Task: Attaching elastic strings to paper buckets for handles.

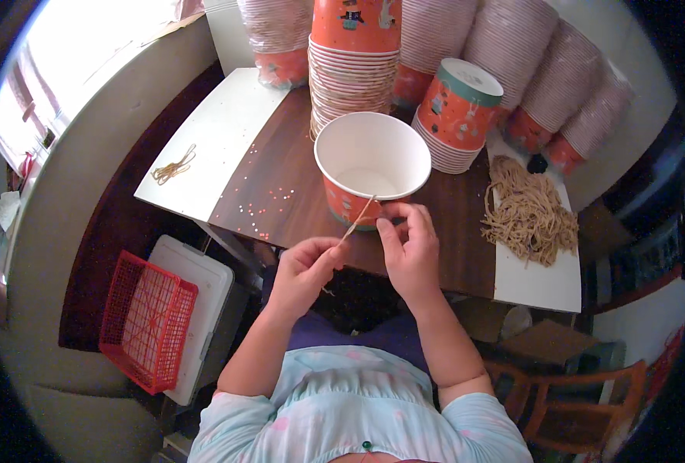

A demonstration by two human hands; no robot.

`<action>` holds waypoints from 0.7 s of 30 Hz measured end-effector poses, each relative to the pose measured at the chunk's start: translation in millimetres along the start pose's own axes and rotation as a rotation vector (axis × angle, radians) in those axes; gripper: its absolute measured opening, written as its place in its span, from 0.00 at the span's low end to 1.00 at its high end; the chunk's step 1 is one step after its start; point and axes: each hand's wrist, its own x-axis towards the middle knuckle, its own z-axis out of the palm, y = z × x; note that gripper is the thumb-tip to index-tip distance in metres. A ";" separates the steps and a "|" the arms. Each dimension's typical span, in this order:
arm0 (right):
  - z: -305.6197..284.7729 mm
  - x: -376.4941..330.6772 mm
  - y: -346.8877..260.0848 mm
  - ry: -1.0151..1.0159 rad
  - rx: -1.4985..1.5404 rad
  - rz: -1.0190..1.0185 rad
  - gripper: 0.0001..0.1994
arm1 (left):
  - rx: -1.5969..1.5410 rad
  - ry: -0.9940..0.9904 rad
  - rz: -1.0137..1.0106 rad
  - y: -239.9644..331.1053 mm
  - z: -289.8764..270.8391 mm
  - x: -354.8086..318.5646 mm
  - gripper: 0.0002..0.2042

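Note:
A white-lined paper bucket [373, 158] with an orange printed outside stands upright near the table's front edge. From its front rim a thin tan cord [355, 222] slants down to my left hand [305, 272], which pinches it between thumb and fingers; a loose tail hangs below. My right hand [412, 251] is at the bucket's front wall, right of the cord, with thumb and fingers curled toward each other. Whatever lies between its fingertips is too small to make out.
Stacked orange buckets [354, 77] rise behind, with upside-down ones [462, 108] at right and plastic-wrapped stacks farther back. A tan cord pile [528, 212] lies right; a small cord bundle [174, 166] and scattered paper dots [261, 208] lie left. Below left is a red basket [148, 320].

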 end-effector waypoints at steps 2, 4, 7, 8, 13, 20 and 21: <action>-1.0 -4.0 -4.8 0.044 -0.116 -0.140 0.13 | 0.074 -0.004 0.024 -2.1 -4.2 -5.0 0.08; -3.4 -3.8 -2.5 0.080 -0.323 -0.459 0.19 | 0.208 -0.013 0.139 5.3 1.0 -12.3 0.08; 0.0 0.0 -9.3 -0.023 -0.326 -0.745 0.17 | 0.253 -0.034 0.205 11.9 5.1 -18.0 0.07; 1.2 1.7 -6.2 -0.021 -0.327 -0.756 0.17 | 0.250 -0.032 0.217 14.9 7.7 -20.7 0.07; 5.5 10.6 1.7 0.085 -0.244 -0.883 0.13 | 0.436 -0.034 0.387 32.6 17.1 -36.3 0.05; -18.2 27.6 19.3 0.085 -0.179 -0.744 0.11 | 0.325 -0.426 0.183 58.2 26.0 -62.1 0.06; -21.0 29.7 18.8 0.068 -0.186 -0.755 0.11 | 0.320 -0.429 0.213 58.0 29.0 -63.1 0.06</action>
